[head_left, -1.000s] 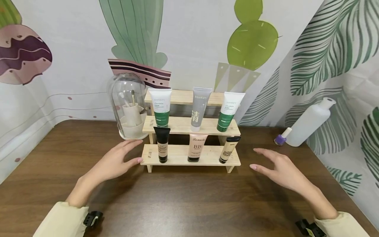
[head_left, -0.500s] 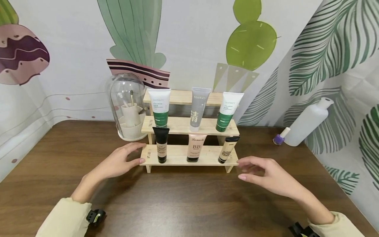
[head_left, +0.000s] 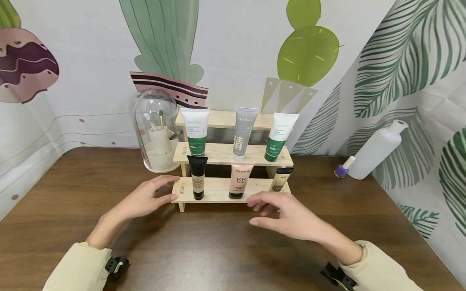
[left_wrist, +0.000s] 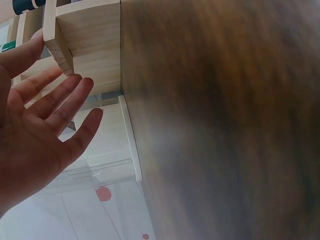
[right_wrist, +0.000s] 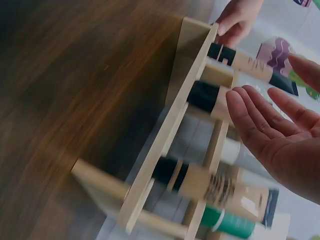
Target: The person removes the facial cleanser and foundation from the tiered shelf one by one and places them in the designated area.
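On the table stands a tiered wooden rack (head_left: 216, 195). Its front tier carries a black-topped foundation tube (head_left: 198, 178), a pink BB cream tube (head_left: 240, 181) and a tilted beige tube with a dark end (head_left: 278, 182), partly hidden. The middle tier bears a grey tube (head_left: 244, 131) between two white-and-green tubes (head_left: 197, 130). At the rack's left end, my left hand (head_left: 145, 199) touches the front board with thumb and fingertips, fingers loosely extended. My right hand (head_left: 285, 215) hovers before the front tier, fingers relaxed; its palm holds nothing in the right wrist view.
A clear glass dome (head_left: 142, 133) over a cream brush holder (head_left: 160, 140) stands behind the rack's left side. At the right are a purple nail polish bottle (head_left: 342, 171) and a translucent white bottle (head_left: 378, 150). Patterned cloth walls (head_left: 240, 48) border the brown table (head_left: 189, 246).
My right hand has moved left from beside the rack to in front of its front tier. My left hand has come slightly closer to the rack's left end. The tubes have not moved.
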{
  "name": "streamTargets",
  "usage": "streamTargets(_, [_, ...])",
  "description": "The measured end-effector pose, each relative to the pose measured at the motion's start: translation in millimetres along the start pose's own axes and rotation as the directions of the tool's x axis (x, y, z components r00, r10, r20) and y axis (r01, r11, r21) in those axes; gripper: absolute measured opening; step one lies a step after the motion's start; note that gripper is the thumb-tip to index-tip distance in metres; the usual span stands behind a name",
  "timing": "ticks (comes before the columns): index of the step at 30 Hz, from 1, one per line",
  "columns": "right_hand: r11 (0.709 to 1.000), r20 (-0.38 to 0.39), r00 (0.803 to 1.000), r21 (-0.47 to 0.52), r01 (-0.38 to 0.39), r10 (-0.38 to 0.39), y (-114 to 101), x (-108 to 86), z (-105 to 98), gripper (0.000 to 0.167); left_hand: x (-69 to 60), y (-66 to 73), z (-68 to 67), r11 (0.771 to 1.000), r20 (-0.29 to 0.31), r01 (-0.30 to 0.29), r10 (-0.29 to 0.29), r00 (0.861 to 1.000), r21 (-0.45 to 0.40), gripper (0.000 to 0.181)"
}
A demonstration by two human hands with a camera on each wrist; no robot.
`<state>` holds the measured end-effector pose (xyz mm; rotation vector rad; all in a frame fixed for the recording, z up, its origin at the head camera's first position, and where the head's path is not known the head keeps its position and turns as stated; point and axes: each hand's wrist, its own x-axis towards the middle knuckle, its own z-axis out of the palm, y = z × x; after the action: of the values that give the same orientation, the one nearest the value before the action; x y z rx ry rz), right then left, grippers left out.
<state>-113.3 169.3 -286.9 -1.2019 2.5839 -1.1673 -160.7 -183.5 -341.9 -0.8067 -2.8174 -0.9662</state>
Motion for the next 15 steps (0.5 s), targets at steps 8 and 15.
streamTargets(8, [0.998, 0.023, 0.999, 0.065, -0.027, 0.025, -10, 31.7, 24, 0.034, 0.1, 1.1, -1.5, 0.999, 0.015, 0.035, -0.035, 0.999, -0.027, 0.049])
streamTargets(15, [0.989, -0.019, 0.998, 0.132, -0.063, 0.067, -13, 54.8, 47, 0.038, 0.9, 2.5, -2.4, 0.999, 0.014, 0.038, -0.038, 0.999, -0.027, 0.049])
